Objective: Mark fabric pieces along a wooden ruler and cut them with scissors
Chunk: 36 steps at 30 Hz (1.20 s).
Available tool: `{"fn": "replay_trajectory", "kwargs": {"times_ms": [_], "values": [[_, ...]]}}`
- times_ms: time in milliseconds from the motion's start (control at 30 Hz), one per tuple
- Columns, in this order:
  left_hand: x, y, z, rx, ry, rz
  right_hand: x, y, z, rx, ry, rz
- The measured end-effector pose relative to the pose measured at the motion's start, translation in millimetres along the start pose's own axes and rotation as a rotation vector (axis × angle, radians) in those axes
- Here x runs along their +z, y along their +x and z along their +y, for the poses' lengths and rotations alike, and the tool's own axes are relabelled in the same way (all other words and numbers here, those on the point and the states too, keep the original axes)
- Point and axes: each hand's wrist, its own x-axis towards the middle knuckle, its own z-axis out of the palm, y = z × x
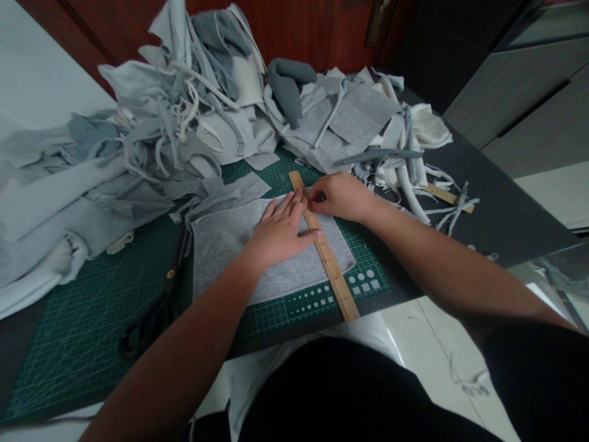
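A grey fabric piece [221, 245] lies flat on the green cutting mat [92, 319]. A wooden ruler [334, 270] runs across the fabric's right side, from the far middle toward the near edge. My left hand [278, 230] lies flat with fingers stretched out, pressing the ruler and the fabric. My right hand [340, 196] is closed in a pinch right beside the ruler's far part, holding something small and dark that I cannot make out.
Black scissors [156, 307] lie on the mat left of the fabric. A big heap of grey and white fabric scraps [184, 116] fills the back and left. Another wooden stick [444, 195] lies among strips at the right. The table edge is near me.
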Motion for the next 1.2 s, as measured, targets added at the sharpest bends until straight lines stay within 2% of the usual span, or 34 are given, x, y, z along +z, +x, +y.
{"fn": "replay_trajectory", "kwargs": {"times_ms": [433, 733, 1200], "values": [[0.3, -0.1, -1.2, 0.020, -0.029, 0.001, -2.7, -13.0, -12.5, -0.014, -0.122, -0.014], [-4.8, 0.8, 3.2, -0.012, -0.025, -0.053, -2.9, -25.1, -14.5, -0.052, -0.126, -0.038], [-5.1, -0.2, 3.9, 0.000, 0.034, -0.059, 3.6, -83.7, -24.3, -0.082, 0.040, -0.026]]}}
